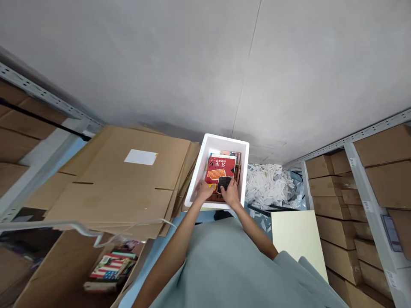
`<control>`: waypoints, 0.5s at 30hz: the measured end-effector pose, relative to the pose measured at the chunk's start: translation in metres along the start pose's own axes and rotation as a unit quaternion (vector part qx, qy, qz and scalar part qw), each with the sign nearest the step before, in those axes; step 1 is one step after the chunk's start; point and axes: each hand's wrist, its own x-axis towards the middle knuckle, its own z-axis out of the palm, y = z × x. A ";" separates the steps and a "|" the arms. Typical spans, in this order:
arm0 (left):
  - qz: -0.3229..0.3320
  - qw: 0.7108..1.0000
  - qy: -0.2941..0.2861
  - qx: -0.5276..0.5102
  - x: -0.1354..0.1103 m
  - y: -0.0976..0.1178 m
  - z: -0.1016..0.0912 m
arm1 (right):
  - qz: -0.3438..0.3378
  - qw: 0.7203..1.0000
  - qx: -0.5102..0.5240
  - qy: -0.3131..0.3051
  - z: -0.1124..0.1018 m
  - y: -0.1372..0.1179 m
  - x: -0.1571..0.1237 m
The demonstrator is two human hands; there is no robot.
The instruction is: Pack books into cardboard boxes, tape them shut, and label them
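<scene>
A white plastic bin [198, 164] stands on the floor in front of me, with books stacked inside. On top lies a red book [220, 169] with white lettering and a black patch at its near end. My left hand [204, 189] grips the red book's near left corner, fingers curled over its edge. My right hand [230, 192] holds the near right end, fingers over the black patch. Both forearms reach down into the bin.
Flattened cardboard sheets [122, 179] are piled left of the bin. An open carton with books [111, 267] sits at lower left. White packing scraps [271, 184] lie right of the bin. Metal racks with cardboard boxes [346, 201] line both sides. A pale board [297, 235] stands nearby.
</scene>
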 end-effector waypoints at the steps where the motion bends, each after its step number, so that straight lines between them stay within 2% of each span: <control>1: -0.007 1.000 -0.011 -0.002 0.005 -0.002 0.001 | 0.005 1.000 0.005 -0.008 0.002 0.004 0.002; 7: -0.039 0.998 -0.035 -0.039 0.024 0.000 -0.006 | 0.049 0.998 0.024 -0.039 0.012 0.013 0.011; 11: -0.060 0.996 -0.026 -0.055 0.019 0.001 -0.014 | 0.079 0.995 0.035 -0.040 0.019 0.013 0.013; 15: -0.054 0.994 -0.026 -0.091 0.008 0.008 -0.020 | 0.118 0.992 0.050 -0.008 0.020 0.008 0.015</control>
